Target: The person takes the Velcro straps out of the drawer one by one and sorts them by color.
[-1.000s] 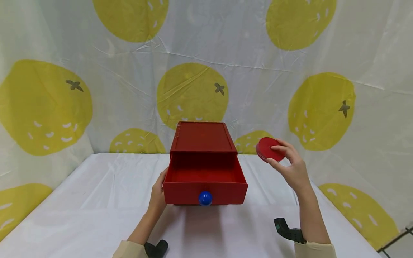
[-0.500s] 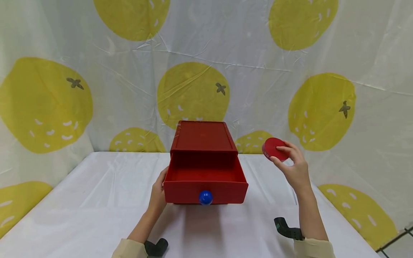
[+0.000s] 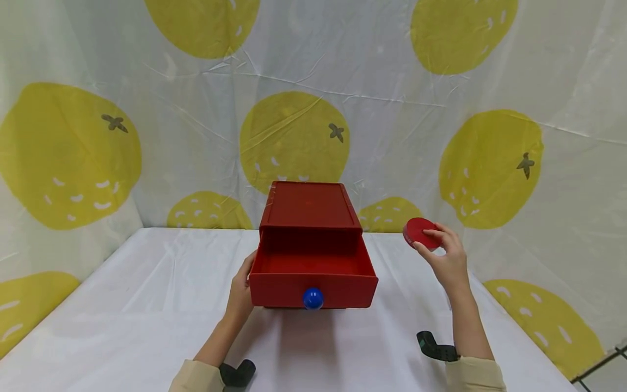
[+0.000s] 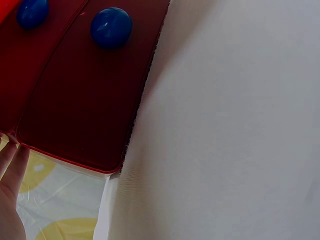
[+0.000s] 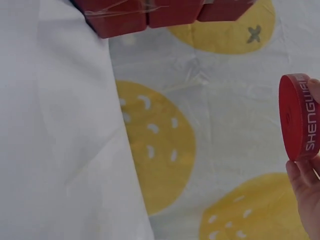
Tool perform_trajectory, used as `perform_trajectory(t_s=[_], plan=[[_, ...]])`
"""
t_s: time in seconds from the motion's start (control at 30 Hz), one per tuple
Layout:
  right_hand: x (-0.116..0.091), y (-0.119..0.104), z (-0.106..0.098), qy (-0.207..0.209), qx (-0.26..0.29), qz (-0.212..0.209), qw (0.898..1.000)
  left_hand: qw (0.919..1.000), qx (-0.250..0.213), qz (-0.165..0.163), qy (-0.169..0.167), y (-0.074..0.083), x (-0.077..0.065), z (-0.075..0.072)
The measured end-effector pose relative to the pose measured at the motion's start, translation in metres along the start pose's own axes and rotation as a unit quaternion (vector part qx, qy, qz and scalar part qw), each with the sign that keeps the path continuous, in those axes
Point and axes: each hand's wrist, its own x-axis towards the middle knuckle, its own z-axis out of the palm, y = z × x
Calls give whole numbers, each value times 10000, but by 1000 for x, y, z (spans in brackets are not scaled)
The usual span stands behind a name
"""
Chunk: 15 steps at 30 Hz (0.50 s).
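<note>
Pinching the red tape roll (image 3: 421,234) in the right hand (image 3: 450,264), pressing thumb and fingers against opposite edges, and holding it up off the white tablecloth (image 3: 147,321). Resting the left hand (image 3: 241,286) along the left side of the red drawer cabinet (image 3: 309,207), touching the wall with fairly straight fingers rather than clasping it. Holding the two hands well apart, on either side of the cabinet.

Turning mainly on one sideways relation: presenting the roll out to the right of the pulled-out drawer (image 3: 284,291), well apart from it, at the tips of the right hand. Pointing the drawer's length toward the head camera, with the blue knob (image 3: 313,299) in front, and so running across the line from roll to opening. Placing the left hand nearer the drawer, yet having only the right on the roll. Showing no long axis in the roll, just a round face and a lettered rim. Probably hovering near the height of the cabinet's top, though judging depth poorly from the head view.
</note>
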Motion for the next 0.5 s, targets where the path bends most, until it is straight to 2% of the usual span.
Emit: perform_trajectory(t_s=[0.1, 0.2, 0.37, 0.5], plan=[[-1, 7, 3, -52, -83, 117, 9999, 9999, -55, -95, 2, -10, 3, 1], [-2, 15, 7, -136, -102, 211, 9996, 10000, -22, -55, 4, -15, 3, 2], [-4, 29, 14, -335, -72, 200, 9992, 9999, -37, 96, 57, -17, 1, 2], [-5, 40, 19, -459, -163, 247, 9985, 9999, -74, 69, 43, -18, 2, 2]])
